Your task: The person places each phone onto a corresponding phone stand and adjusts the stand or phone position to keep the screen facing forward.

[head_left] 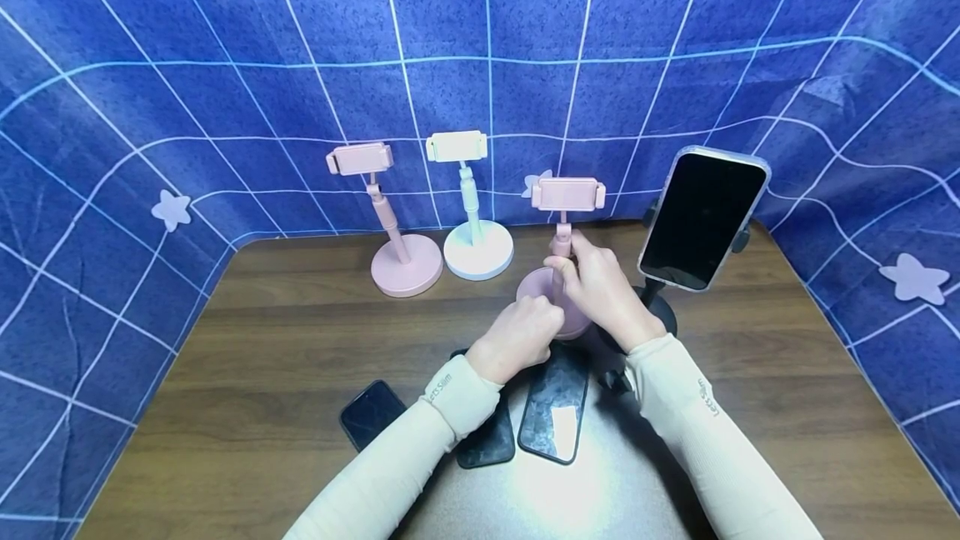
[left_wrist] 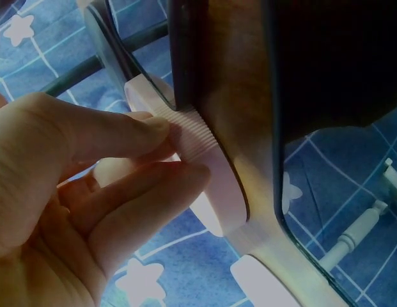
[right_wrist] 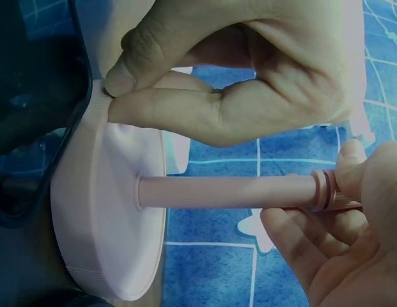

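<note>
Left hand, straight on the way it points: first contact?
The pink phone stand's round base, which the left hand touches; past that, likely its post, though depth is unclear.

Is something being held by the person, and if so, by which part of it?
The nearer pink phone stand: the right hand grips its post near the top, the left hand pinches the rim of its round base.

Right hand (head_left: 606, 288) grips pink stand (head_left: 562, 243) — 3 phones (head_left: 551, 402) lie near.
</note>
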Available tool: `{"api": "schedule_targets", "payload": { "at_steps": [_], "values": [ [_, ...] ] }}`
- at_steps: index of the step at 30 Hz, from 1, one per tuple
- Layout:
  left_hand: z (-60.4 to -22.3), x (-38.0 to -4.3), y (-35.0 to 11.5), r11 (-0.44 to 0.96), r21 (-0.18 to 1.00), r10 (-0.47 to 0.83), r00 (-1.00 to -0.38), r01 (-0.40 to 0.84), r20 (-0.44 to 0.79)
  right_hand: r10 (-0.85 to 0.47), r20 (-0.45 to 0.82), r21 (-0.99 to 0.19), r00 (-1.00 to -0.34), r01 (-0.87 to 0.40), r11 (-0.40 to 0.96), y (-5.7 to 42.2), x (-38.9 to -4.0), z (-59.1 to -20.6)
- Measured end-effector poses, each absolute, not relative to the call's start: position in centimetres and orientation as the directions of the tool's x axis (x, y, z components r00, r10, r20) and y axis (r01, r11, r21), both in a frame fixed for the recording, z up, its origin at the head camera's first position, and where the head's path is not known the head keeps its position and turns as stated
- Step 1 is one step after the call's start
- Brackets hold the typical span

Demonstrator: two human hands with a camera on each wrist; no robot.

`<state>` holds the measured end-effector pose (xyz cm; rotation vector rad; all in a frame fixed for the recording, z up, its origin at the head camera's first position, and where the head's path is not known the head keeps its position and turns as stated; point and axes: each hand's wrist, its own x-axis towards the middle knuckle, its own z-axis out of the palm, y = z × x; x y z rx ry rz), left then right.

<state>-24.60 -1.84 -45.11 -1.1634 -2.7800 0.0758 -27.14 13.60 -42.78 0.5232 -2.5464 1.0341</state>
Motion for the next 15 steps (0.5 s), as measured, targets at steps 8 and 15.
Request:
{"api": "schedule_targets", "payload": {
  "at_steps": [8,15],
  "values": [
    [-45.07,-24.38,-1.85,0.703,-0.110,0.711,-0.695,0.702,0.107,-0.205,0.438,-0.595,-0.875,-0.453,0.664,13.62,-27.04,-42.80],
    [-45.18,-24.17,-2.01,0.695,-0.128,0.719,-0.684,0.707,0.124,-0.197,0.422,-0.607,-0.885,-0.437,0.663,13.55,-26.87,-42.85]
  ]
}}
